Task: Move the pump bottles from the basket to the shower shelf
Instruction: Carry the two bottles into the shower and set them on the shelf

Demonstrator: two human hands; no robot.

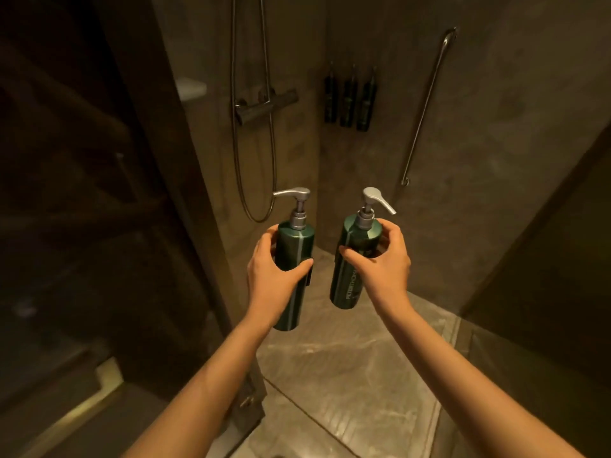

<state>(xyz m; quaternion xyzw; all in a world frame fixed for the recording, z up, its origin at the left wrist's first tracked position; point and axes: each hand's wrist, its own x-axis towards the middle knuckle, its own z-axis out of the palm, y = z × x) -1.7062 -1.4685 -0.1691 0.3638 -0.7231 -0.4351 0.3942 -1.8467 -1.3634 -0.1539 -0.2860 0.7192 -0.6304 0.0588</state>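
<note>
I hold two dark green pump bottles with silver pump heads out in front of me at the shower entrance. My left hand point(269, 264) grips the left bottle point(295, 249) around its middle, upright, spout pointing left. My right hand point(380, 259) grips the right bottle point(355, 241) near its top, tilted slightly, spout pointing right. On the far shower wall hangs a holder point(349, 100) with three dark bottles in a row. No basket is in view.
A shower mixer bar point(264, 107) with a hanging hose point(254, 180) is mounted on the left wall. A slanted metal grab rail point(426, 104) runs down the right wall. A white corner shelf point(191, 88) sits high at the left. A glass door edge point(211, 259) stands at my left.
</note>
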